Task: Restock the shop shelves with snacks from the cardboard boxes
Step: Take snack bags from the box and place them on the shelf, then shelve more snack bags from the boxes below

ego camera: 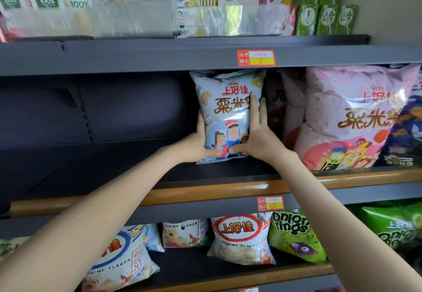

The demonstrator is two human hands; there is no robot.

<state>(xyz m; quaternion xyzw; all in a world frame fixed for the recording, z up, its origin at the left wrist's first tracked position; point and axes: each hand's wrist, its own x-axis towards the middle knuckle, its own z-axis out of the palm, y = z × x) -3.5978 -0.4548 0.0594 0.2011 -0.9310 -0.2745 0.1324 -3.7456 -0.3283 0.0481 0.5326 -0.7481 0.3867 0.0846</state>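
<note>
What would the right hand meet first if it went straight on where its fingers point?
The right hand touches the blue Oishi bag; sliding upward, it likely meets the upper shelf next, depth unclear.

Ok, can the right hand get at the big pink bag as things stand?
Probably yes: the pink bag stands right of the right hand, same shelf, nothing blocking; it must first leave the blue bag.

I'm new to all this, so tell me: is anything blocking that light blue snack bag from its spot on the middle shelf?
Nothing visible does. The light blue bag already seems to stand on the middle shelf. The left hand grips its edge and the right hand presses its front. The pink bag stands off to its right.
</note>
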